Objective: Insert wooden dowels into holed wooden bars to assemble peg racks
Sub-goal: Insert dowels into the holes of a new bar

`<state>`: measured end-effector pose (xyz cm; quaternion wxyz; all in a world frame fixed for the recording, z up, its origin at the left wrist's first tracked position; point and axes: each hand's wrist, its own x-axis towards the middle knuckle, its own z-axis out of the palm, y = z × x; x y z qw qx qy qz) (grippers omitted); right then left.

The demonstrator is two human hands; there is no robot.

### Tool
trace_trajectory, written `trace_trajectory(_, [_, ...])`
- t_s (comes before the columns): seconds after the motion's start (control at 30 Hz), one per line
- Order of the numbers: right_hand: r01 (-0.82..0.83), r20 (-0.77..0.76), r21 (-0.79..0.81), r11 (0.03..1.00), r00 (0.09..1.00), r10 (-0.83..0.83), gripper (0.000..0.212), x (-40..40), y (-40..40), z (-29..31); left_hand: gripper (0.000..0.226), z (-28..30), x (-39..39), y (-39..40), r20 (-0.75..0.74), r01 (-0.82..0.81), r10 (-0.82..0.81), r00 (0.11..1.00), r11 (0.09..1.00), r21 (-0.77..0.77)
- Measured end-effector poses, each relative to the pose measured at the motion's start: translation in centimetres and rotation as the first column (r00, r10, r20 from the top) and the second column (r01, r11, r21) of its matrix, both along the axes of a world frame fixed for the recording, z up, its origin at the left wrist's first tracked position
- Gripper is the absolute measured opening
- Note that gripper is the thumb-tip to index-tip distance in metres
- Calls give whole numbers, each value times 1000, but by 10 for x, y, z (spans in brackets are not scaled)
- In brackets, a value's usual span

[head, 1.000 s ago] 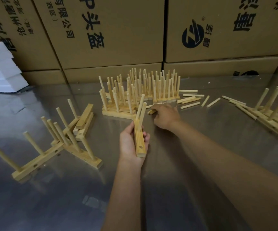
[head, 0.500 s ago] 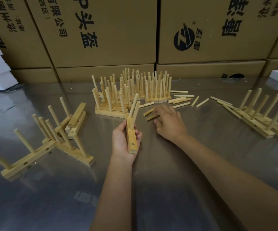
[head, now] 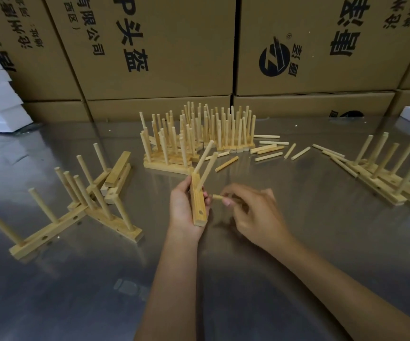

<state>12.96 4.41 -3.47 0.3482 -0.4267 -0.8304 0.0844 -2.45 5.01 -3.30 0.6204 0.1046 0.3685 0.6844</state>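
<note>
The wooden bar (head: pixel 198 202) stands nearly upright in the left hand (head: pixel 185 207), whose fingers wrap its long sides above the tabletop (head: pixel 285 254); two dowels (head: pixel 205 160) already sit in its upper holes and slant up to the right, and one open hole shows near its lower end. Just right of the bar, the right hand (head: pixel 253 214) pinches a single dowel (head: pixel 217 197) between thumb and fingers, its free end pointing at the bar and close to it, not yet touching; the hand is slightly blurred. Loose dowels (head: pixel 268 151) lie scattered beyond the hands, beside a crowded cluster of finished racks (head: pixel 194 141); more racks (head: pixel 81 205) lie at the left and others (head: pixel 391 178) at the right; cardboard boxes (head: pixel 174 45) line the back.
</note>
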Motion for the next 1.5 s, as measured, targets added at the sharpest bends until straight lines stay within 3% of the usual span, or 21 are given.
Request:
trace_trajectory(0.13, [-53,40,137,989,998,47,15,1,-29,21,18,2,1,0,-49,24,-24,999,1000,-11])
trace_trajectory(0.47, [-139,216,251,958,973,84,11,1,-38,30,27,0,10,1,-213,53,-71,975,994,-91])
trace_trajectory(0.73, [-138,248,199,970,965,87,12,-3,-41,34,40,-4,11,5,-315,-70,26,949,989,-129])
trace_trajectory(0.9, [-110,274,183,977,960,56,14,-8,-41,35,44,-4,13,4,-274,-84,46,961,988,-128])
trace_trajectory(1.1, [-47,244,205,978,970,-4,16,-5,-43,34,43,-1,16,1,-244,-83,59,968,992,-90])
trace_trajectory(1.2, [26,218,362,932,969,-112,34,-14,-53,30,44,-2,22,-1,-244,-80,66,968,996,-49])
trace_trajectory(1.3, [124,44,533,837,984,-174,10,-18,-57,26,44,0,20,-4,-206,-118,106,973,992,-45])
trace_trajectory(1.37, [198,44,420,886,970,-238,25,-16,-54,24,40,4,16,-2,-160,-196,181,970,977,-80])
trace_trajectory(1.43, [232,160,158,960,953,-257,44,-14,-48,18,30,6,13,1,-229,-290,258,939,950,-118])
trace_trajectory(1.5, [180,167,-52,982,971,-169,42,-18,-39,5,24,7,16,1,-304,-351,303,903,929,-119])
